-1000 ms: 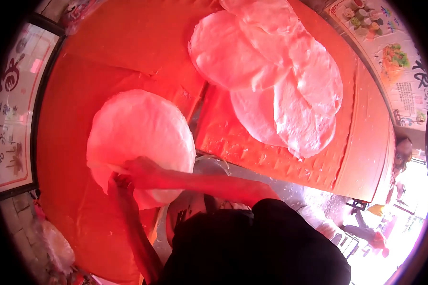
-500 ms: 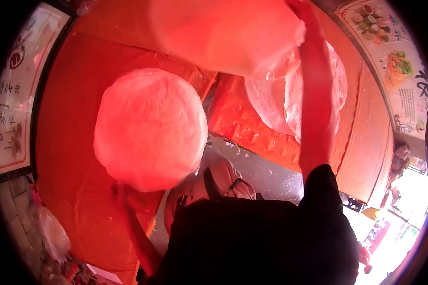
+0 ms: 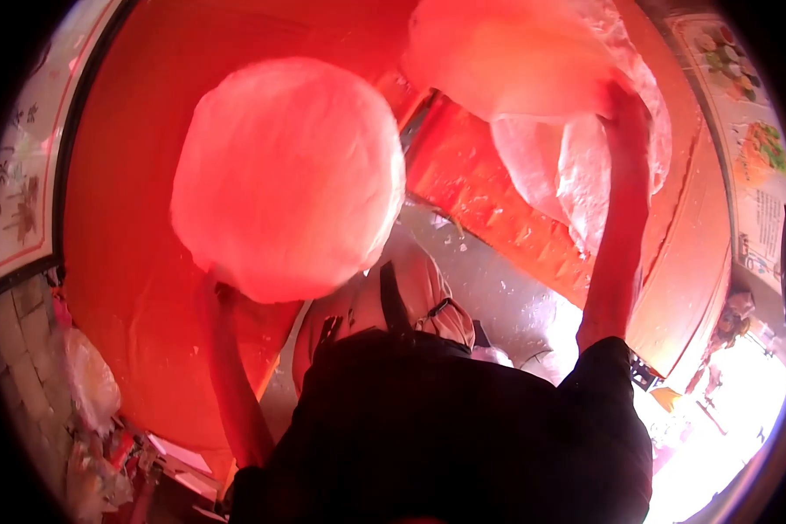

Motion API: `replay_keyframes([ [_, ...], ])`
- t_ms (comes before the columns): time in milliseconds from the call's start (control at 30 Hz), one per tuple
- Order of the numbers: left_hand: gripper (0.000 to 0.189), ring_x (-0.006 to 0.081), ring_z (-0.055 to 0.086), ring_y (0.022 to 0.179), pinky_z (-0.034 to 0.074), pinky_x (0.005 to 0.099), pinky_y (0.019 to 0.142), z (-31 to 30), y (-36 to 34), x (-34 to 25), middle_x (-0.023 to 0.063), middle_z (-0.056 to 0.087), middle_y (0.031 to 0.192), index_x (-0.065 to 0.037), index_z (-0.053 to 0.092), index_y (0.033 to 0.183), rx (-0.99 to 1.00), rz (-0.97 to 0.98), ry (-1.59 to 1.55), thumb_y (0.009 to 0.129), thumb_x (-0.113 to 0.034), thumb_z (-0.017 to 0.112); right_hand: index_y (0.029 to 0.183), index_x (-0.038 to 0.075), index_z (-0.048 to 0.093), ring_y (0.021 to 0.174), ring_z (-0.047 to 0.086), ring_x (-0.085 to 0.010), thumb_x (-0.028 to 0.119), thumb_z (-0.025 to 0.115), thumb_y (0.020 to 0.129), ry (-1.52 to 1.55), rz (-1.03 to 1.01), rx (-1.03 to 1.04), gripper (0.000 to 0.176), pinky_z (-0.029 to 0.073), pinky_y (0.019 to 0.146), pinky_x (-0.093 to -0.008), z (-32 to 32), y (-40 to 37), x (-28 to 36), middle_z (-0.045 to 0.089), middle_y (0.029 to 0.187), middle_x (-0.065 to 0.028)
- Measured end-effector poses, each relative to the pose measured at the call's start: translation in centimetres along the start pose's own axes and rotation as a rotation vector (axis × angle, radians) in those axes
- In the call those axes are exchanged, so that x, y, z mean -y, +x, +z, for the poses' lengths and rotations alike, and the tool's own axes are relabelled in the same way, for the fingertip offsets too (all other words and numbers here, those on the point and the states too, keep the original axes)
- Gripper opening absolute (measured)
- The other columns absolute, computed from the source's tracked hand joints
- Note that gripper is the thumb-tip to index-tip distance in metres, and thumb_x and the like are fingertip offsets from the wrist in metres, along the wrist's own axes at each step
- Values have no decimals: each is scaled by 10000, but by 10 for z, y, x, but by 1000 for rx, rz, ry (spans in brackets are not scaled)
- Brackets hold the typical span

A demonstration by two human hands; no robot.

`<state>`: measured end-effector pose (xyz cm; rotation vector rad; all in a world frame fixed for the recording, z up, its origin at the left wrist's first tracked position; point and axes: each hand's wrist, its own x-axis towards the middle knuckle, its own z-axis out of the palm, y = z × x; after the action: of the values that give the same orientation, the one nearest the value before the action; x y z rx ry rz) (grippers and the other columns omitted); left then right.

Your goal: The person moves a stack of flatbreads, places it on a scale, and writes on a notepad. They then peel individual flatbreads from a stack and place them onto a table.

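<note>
A large, thin, round flatbread (image 3: 288,179), perhaps a dough sheet, is in front of me on the left. My left hand (image 3: 221,286) is at its lower left edge, the fingers mostly hidden under it. Upper right, a second round flatbread (image 3: 515,65), blurred by motion, has my right hand (image 3: 627,103) closed on its right edge. It hangs over a pile of folded flatbreads (image 3: 585,175) and covers part of it. Both my arms reach forward, apart from each other.
An orange-red covered table (image 3: 131,218) runs along the left, and another orange-red surface (image 3: 480,210) lies right, with a gap between them. Framed posters (image 3: 22,166) flank the left side. A plastic bag (image 3: 92,380) lies lower left. Bright daylight enters at lower right.
My right hand has come down and toward me, bringing its flatbread rightward over the pile. The left flatbread and my left hand stay together. The whole view has shifted somewhat.
</note>
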<state>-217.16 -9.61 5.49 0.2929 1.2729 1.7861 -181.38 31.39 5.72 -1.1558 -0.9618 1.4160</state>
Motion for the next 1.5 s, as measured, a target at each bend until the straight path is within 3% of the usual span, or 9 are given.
replay_keyframes([
  [133,377,186,548,1055,436,313,899,-44,-2,-4,68,563,1187,-61,484,1279,-119,-32,3,915,-128,556,1030,45,636,521,470,-109,143,603,856,-103,204,23,202,379,431,-226,-107,-15,-56,558,735,-12],
  [200,378,187,548,1056,435,313,900,-71,-11,-10,68,563,1189,-61,484,1280,-208,-33,12,914,-127,556,1071,20,618,542,507,-117,130,655,829,-364,271,-319,268,397,433,-239,-98,-38,-61,580,743,-37],
  [333,379,188,548,1058,435,313,902,-96,-21,-18,69,563,1192,-62,484,1281,-290,2,20,914,-126,556,1183,-5,565,654,587,-151,158,760,767,-1211,-351,-412,487,477,529,-265,-89,-60,-67,631,809,-76],
  [433,380,189,548,1060,434,313,904,-109,-28,-21,70,562,1194,-62,483,1281,-314,20,13,913,-125,556,1148,16,595,718,609,-148,121,727,791,-993,-480,53,394,505,649,-252,18,-121,-63,653,862,-62],
  [600,382,190,547,1063,433,314,907,-118,-39,-23,71,562,1197,-62,483,1282,-326,40,3,913,-123,556,1172,79,613,822,588,-149,133,742,768,-663,89,731,427,513,732,-267,196,-256,-93,636,991,-44],
  [700,383,191,547,1064,433,314,908,-117,-42,-22,72,561,1199,-62,482,1283,-317,36,-23,912,-123,556,1194,68,592,862,592,-155,193,812,678,-646,-131,1092,576,500,761,-297,252,-317,-108,632,1020,-59],
  [800,384,191,547,1066,432,314,910,-111,-45,-23,72,561,1201,-63,482,1284,-302,31,-51,912,-122,556,1153,62,628,839,610,-162,209,782,706,-712,-295,1089,495,506,759,-298,278,-337,-118,653,966,-68],
  [933,385,192,546,1068,432,314,912,-99,-38,-23,73,560,1204,-63,482,1285,-284,18,-75,911,-120,556,1044,42,692,787,609,-127,149,710,790,-527,269,1150,276,502,737,-258,279,-317,-113,682,863,-54],
  [1500,390,197,545,1078,429,315,921,-93,-25,-28,77,558,1216,-64,480,1288,-262,-26,-78,909,-115,557,908,-23,681,774,594,-95,128,720,773,-244,700,1001,206,486,691,-250,280,-303,-137,667,816,-50],
])
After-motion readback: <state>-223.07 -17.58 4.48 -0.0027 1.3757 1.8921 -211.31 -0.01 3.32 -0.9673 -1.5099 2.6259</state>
